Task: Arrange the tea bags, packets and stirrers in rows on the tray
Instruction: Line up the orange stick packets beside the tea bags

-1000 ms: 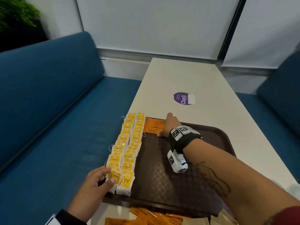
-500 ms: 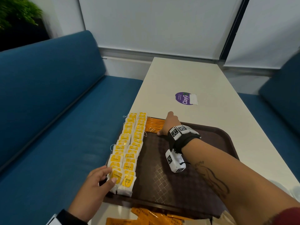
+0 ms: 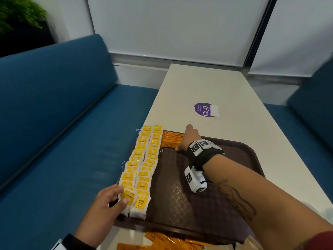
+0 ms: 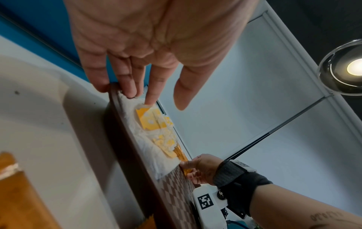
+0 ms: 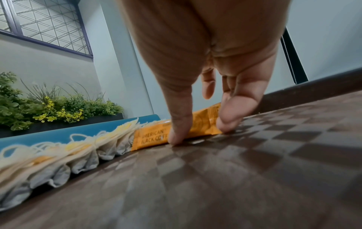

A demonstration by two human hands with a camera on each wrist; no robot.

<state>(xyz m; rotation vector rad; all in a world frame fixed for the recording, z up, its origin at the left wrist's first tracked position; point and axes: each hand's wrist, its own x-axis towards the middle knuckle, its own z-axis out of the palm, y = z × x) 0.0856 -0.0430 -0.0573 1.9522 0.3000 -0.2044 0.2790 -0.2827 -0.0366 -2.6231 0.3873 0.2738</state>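
The tea bags (image 3: 143,170) lie in two overlapping rows along the left side of the brown tray (image 3: 225,177), running from its near edge to its far edge. Just right of their far end, a group of orange packets (image 3: 172,139) lies side by side in the far-left part of the tray, touching the tea-bag row.

The right hand (image 3: 189,139) reaches over the tray to these packets. In the right wrist view its thumb and fingers (image 5: 179,124) are spread fairly narrowly, tips down on the tray floor against the nearest packet, pressing at its edge rather than wrapping it. The left hand (image 3: 108,204) is at the near-left corner of the tray: its straight fingers (image 4: 129,86) touch the rim and the nearest tea bags, thumb free, nothing gripped.

Compared with a second ago almost nothing differs: both hands keep the same places, and the rows and packets lie as before.

More orange packets (image 3: 162,240) lie loose on the white table (image 3: 207,87) near the tray's front edge. A purple sticker (image 3: 204,110) is on the table beyond the tray. Blue benches (image 3: 54,114) flank the table.
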